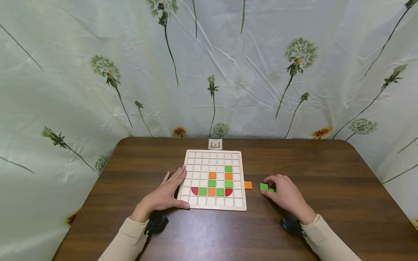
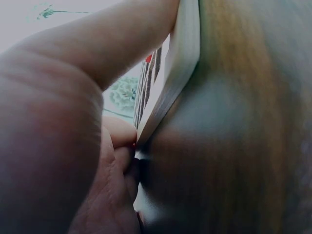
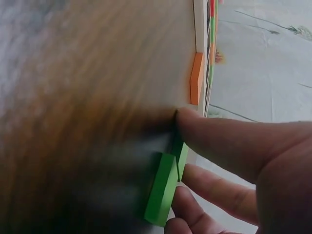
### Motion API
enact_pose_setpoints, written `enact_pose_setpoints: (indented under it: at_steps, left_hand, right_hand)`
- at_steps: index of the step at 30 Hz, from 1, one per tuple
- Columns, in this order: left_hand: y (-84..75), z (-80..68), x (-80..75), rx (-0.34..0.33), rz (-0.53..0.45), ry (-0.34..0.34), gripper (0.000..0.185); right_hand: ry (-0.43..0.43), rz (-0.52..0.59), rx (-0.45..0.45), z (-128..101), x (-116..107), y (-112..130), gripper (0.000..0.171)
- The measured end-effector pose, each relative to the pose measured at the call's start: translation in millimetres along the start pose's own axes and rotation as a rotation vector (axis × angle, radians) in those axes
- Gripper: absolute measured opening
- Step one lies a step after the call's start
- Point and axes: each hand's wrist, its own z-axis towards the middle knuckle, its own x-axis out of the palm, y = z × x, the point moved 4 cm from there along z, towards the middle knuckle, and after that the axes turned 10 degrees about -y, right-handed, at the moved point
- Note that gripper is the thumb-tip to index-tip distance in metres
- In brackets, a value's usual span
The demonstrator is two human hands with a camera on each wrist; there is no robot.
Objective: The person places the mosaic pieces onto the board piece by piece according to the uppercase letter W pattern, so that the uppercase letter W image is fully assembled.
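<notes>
Dark wooden table (image 1: 326, 203) stood before a curtain (image 1: 294, 90) printed with dandelions. Nearest, the left hand (image 1: 168, 194) lay flat with straight fingers against the left edge of the wooden grid board (image 1: 240, 204), holding nothing. The right hand (image 1: 284, 192) pinched green square tiles (image 1: 264, 186) on the table, right of the board. One orange tile (image 1: 248, 185) lay just beside the board. Farther, a small pattern card (image 1: 215, 144) rested behind it.

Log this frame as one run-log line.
left hand: rests on grid board left edge | right hand: pinches green tiles | orange tile: loose on table, beside board
</notes>
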Motion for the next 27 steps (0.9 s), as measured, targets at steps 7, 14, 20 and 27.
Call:
enact_pose_setpoints:
  at_steps: [7, 14, 20, 27]
  left_hand:
    - [-1.6, -0.2, -2.0, 0.009, -0.002, -0.004, 0.117]
    - [-3.9, -0.3, -3.0, 0.015, -0.016, -0.009, 0.117]
    - [-3.2, -0.7, -2.3, 0.014, -0.014, -0.009, 0.118]
    - [-0.9, -1.1, -1.1, -0.005, -0.011, -0.003, 0.118]
  right_hand:
    - [0.004, 0.01, -0.014, 2.1, 0.0, 2.7, 0.025]
    - [0.036, 0.021, -0.03, 1.7, -2.2, 3.7, 0.024]
    - [0.042, 0.014, -0.042, 2.4, -3.3, 3.6, 0.022]
    - [0.011, 0.044, -0.042, 1.3, -5.6, 4.2, 0.024]
